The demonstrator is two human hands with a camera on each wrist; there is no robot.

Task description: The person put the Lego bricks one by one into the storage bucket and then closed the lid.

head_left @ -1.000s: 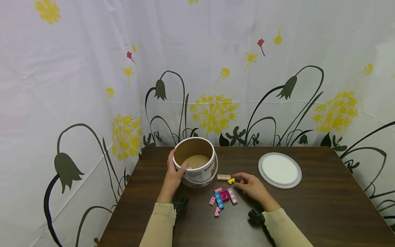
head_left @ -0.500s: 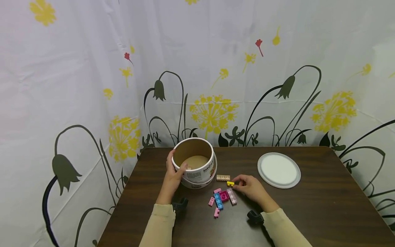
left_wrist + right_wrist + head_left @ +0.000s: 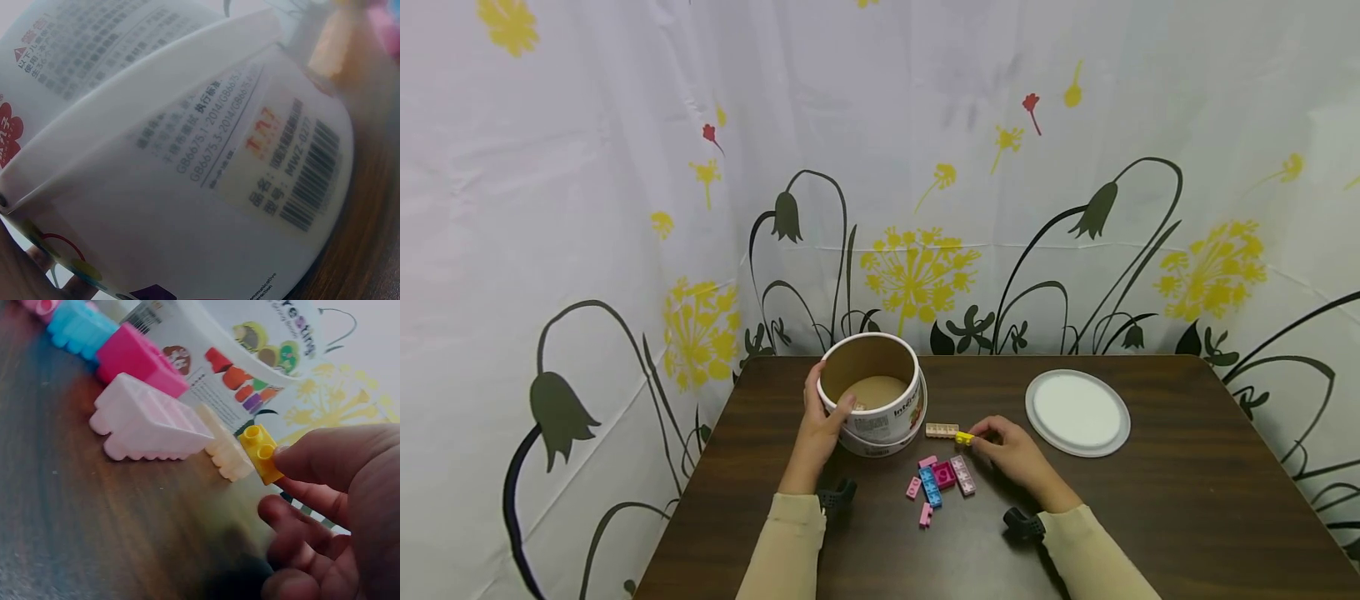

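Plainly, writing: the printed white bucket [image 3: 883,428] shows "MWZ-0277" and "GB6675.1-2014" near a barcode [image 3: 309,178]; some print blurs.
Left hand [image 3: 822,423]: grip around the bucket's left side, thumb over the rim.
Right hand [image 3: 1013,454]: grip pinching a yellow two-stud brick [image 3: 259,453], near the tan brick [image 3: 940,431], right of the bucket.

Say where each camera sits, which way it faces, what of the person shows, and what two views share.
Head: head-worn, facing forward and down at the bucket; left hand, right hand and sleeves show.
Left wrist: on that wrist, facing the bucket's barcoded wall; left fingers show.
Right wrist: on that wrist, facing the yellow toy brick; right thumb and fingers show.
Shared, head and right wrist: that brick.
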